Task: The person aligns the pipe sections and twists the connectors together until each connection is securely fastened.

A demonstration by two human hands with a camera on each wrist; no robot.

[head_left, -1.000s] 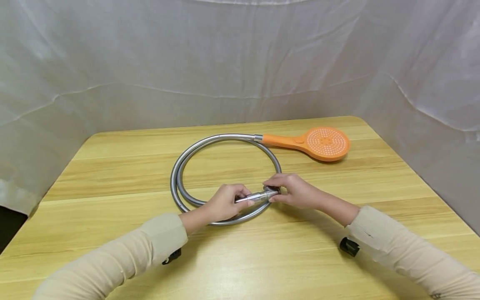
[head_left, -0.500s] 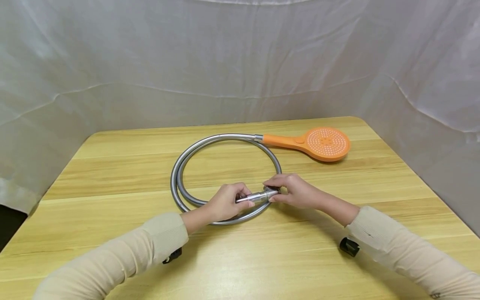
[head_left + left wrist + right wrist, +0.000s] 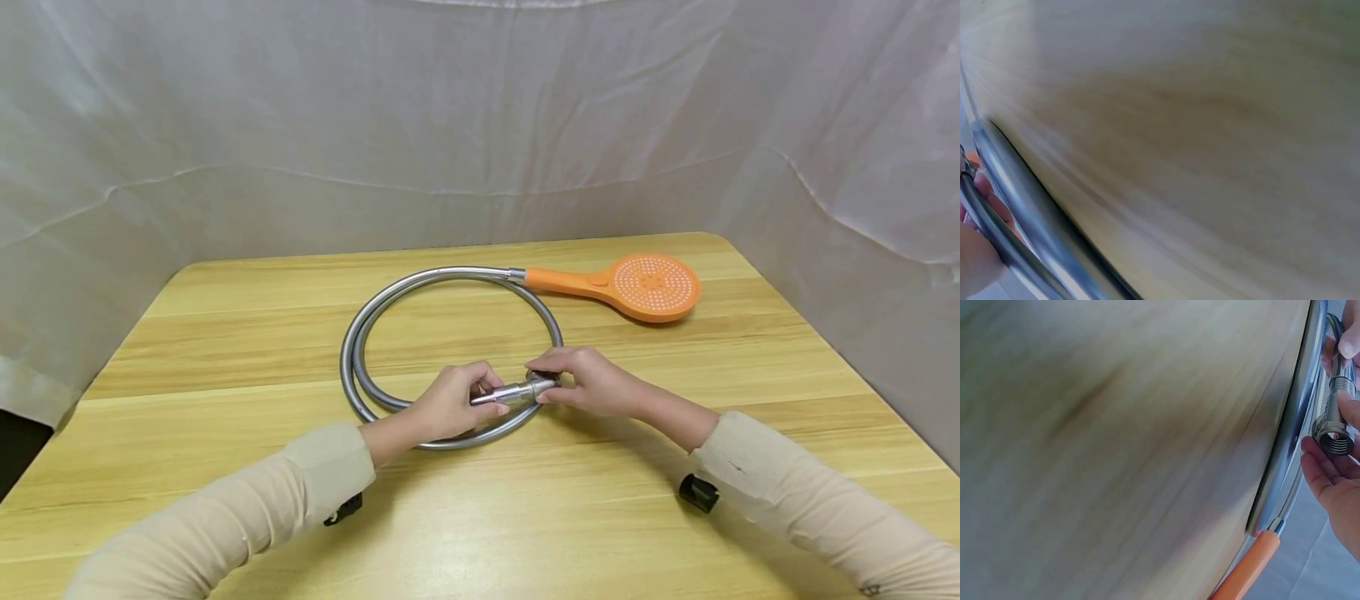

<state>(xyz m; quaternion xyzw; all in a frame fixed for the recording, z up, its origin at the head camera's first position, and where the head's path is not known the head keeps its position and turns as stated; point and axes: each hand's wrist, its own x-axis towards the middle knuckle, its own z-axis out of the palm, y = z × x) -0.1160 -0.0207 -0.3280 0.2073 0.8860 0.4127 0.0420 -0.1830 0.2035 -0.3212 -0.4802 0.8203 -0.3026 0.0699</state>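
Observation:
A silver shower hose (image 3: 351, 354) lies coiled on the table, its far end joined to an orange shower head (image 3: 651, 287). My left hand (image 3: 448, 405) pinches the hose's near end by its chrome connector (image 3: 511, 393), in front of the coil. Against that connector sits a metal fitting (image 3: 1335, 422) with a threaded round opening, seen best in the right wrist view. My right hand (image 3: 596, 382) grips this fitting between thumb and fingers. In the left wrist view, the left hand (image 3: 977, 259) shows only partly, behind the hose.
The wooden table (image 3: 480, 517) carries the coil near its middle. Pale cloth (image 3: 480, 125) hangs behind the table and along both sides. A black strap device (image 3: 699, 493) sits under the right sleeve cuff.
The fingers of my left hand have shifted slightly upward at the connector. My right hand, the coil and the shower head stay in place.

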